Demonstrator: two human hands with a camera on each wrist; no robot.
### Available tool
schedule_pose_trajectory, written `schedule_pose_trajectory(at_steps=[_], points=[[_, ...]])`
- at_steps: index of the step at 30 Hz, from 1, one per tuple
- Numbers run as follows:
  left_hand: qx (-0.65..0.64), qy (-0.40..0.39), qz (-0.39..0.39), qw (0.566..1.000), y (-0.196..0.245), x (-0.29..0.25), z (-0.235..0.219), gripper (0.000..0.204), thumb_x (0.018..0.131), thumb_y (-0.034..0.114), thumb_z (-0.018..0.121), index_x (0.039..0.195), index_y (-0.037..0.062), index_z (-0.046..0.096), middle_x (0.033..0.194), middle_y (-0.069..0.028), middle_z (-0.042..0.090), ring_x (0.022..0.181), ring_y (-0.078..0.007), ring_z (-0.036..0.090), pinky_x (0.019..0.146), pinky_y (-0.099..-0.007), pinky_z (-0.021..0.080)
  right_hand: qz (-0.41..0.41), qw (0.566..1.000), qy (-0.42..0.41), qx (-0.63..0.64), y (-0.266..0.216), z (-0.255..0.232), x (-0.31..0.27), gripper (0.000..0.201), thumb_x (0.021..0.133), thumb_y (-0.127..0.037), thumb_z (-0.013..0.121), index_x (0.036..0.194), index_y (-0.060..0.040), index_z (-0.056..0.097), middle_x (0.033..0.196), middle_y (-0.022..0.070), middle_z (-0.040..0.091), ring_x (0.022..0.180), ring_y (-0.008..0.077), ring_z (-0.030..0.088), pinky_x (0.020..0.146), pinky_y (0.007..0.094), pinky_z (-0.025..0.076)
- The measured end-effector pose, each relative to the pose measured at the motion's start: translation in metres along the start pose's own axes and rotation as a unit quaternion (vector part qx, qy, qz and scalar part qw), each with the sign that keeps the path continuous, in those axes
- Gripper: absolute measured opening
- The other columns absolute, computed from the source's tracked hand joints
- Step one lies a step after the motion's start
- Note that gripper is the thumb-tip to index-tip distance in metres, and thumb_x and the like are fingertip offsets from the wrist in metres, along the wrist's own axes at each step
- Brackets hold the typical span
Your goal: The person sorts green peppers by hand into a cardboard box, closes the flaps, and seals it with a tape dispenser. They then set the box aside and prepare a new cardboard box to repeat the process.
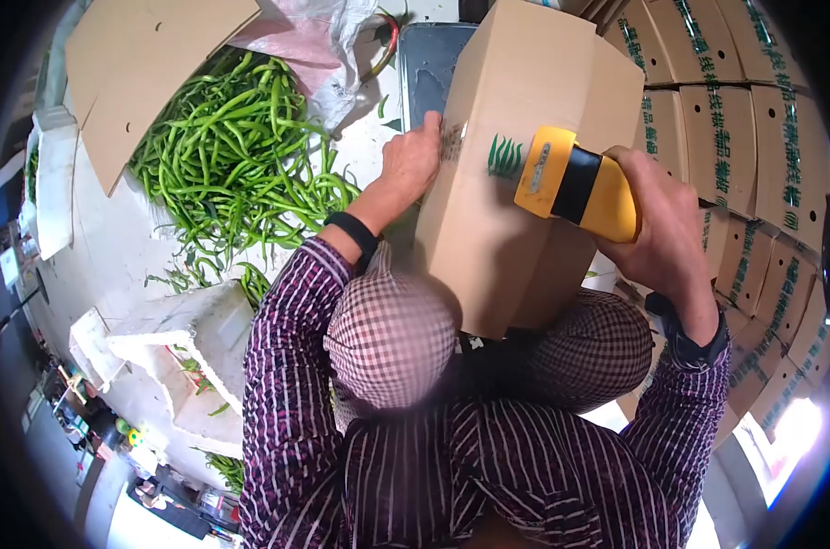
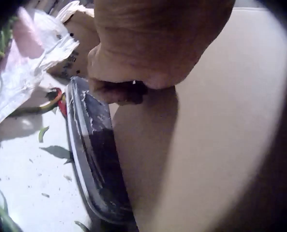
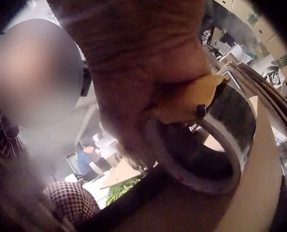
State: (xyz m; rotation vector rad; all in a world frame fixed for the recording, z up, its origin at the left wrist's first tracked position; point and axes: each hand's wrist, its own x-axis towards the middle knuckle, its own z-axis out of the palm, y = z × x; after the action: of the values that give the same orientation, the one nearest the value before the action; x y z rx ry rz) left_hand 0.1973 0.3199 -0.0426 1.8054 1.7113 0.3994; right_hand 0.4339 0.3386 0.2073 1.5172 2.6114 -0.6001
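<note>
Well left of my left grip (image 1: 410,163), toward my body, sat a white foam box (image 1: 184,316). Farther out, a piece of cardboard (image 1: 145,69) overlapped a heap of long green chili peppers (image 1: 237,151), spread over the white tabletop (image 1: 365,156) to near my left wrist. Beyond that grip lay a pink-and-white plastic sack (image 1: 319,50), then a red chili pepper (image 1: 393,41). My left grip had bent fingers against the left side of a cardboard box (image 1: 543,64); whether they pinched it, I could not tell. Just past them, the box partly hid a dark grey platform (image 1: 424,73). The box stood between my two grips. My right grip (image 1: 657,220) was curled around a yellow tape dispenser (image 1: 607,192) above the box, its tape roll (image 3: 235,171) close to the cardboard. Right of that grip rose stacked cartons with green lettering (image 1: 726,123).
</note>
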Motion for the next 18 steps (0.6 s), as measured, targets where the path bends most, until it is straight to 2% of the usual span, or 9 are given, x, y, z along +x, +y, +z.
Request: schedule_pose_trajectory(at_steps=[4,6,7,8,9,10,11,14,18], points=[[0.055,-0.077,-0.005,0.996,-0.007,0.008,-0.004,0.018,0.086,0.01,0.05,0.104,0.0063,0.046,0.082,-0.0227,0.065,0.074,-0.0444,0.063,0.063,-0.054,0.05,-0.047,0.997,0.063,0.015,0.007,0.008,-0.005,0.059,0.06,-0.011,0.08,0.112,-0.0078,0.052,0.092,0.0143,0.064,0.082,0.0351,0.065,0.07,0.0414,0.052],[0.066,0.044,0.118,0.99,-0.005,0.028,-0.015,0.011,0.085,0.01,0.052,0.096,0.0053,0.052,0.089,-0.0215,0.062,0.083,-0.0422,0.061,0.069,-0.0514,0.05,-0.055,0.993,0.103,0.014,0.017,0.008,-0.008,0.059,0.059,-0.009,0.079,0.111,-0.0083,0.052,0.088,0.0129,0.064,0.079,0.0332,0.065,0.066,0.0403,0.052],[0.043,0.104,0.055,0.992,0.011,0.042,-0.028,0.012,0.085,0.011,0.053,0.094,0.0043,0.057,0.094,-0.0201,0.06,0.089,-0.0406,0.059,0.075,-0.0485,0.05,-0.076,0.99,0.114,0.047,0.021,0.011,-0.009,0.059,0.059,-0.01,0.079,0.111,-0.0086,0.052,0.088,0.0122,0.062,0.078,0.0324,0.065,0.066,0.0404,0.052],[-0.051,0.229,0.104,0.967,0.027,0.06,-0.046,0.021,0.086,0.012,0.054,0.106,0.0038,0.057,0.096,-0.02,0.059,0.089,-0.0416,0.058,0.077,-0.0464,0.049,-0.097,0.985,0.121,0.08,0.023,0.011,-0.011,0.058,0.06,-0.01,0.079,0.111,-0.0088,0.051,0.088,0.0116,0.061,0.078,0.0317,0.065,0.065,0.0406,0.052],[-0.113,0.274,0.176,0.939,0.055,0.074,-0.073,0.029,0.086,0.013,0.056,0.113,0.0019,0.057,0.101,-0.022,0.059,0.095,-0.0411,0.056,0.083,-0.0447,0.047,-0.035,0.999,0.019,0.029,0.016,-0.003,-0.01,0.054,0.063,-0.014,0.077,0.11,-0.0093,0.052,0.086,0.0101,0.058,0.077,0.0299,0.064,0.064,0.0405,0.052],[-0.123,0.285,0.228,0.923,0.088,0.081,-0.1,0.034,0.086,0.016,0.057,0.116,-0.0012,0.055,0.107,-0.0229,0.058,0.101,-0.0407,0.055,0.089,-0.0443,0.045,-0.029,0.999,0.03,0.029,0.018,-0.002,-0.012,0.054,0.063,-0.014,0.077,0.11,-0.0093,0.052,0.086,0.0101,0.058,0.077,0.0299,0.064,0.064,0.0405,0.052],[-0.115,0.271,0.256,0.921,0.112,0.088,-0.112,0.039,0.092,0.023,0.051,0.123,-0.0002,0.054,0.121,-0.0213,0.057,0.111,-0.0367,0.056,0.095,-0.0381,0.044,-0.047,0.997,0.061,0.025,0.022,0.005,-0.013,0.052,0.064,-0.017,0.075,0.11,-0.0096,0.052,0.085,0.0096,0.057,0.077,0.029,0.064,0.063,0.0401,0.052],[0.002,0.149,0.302,0.942,0.152,0.093,-0.1,0.063,0.087,0.043,0.058,0.132,0.0006,0.047,0.126,-0.0233,0.053,0.122,-0.0372,0.048,0.102,-0.0443,0.036,-0.062,0.993,0.1,0.023,0.025,0.012,-0.014,0.05,0.068,-0.022,0.073,0.111,-0.0091,0.052,0.083,0.0086,0.056,0.071,0.0278,0.063,0.06,0.0393,0.05],[0.119,0.143,0.305,0.934,0.154,0.095,-0.087,0.085,0.082,0.054,0.063,0.137,-0.0055,0.038,0.132,-0.0233,0.049,0.124,-0.0371,0.044,0.103,-0.046,0.031,-0.141,0.964,0.213,0.069,0.028,0.016,-0.016,0.044,0.07,-0.02,0.071,0.108,-0.0037,0.054,0.076,0.0103,0.052,0.063,0.0294,0.059,0.055,0.0395,0.047]])
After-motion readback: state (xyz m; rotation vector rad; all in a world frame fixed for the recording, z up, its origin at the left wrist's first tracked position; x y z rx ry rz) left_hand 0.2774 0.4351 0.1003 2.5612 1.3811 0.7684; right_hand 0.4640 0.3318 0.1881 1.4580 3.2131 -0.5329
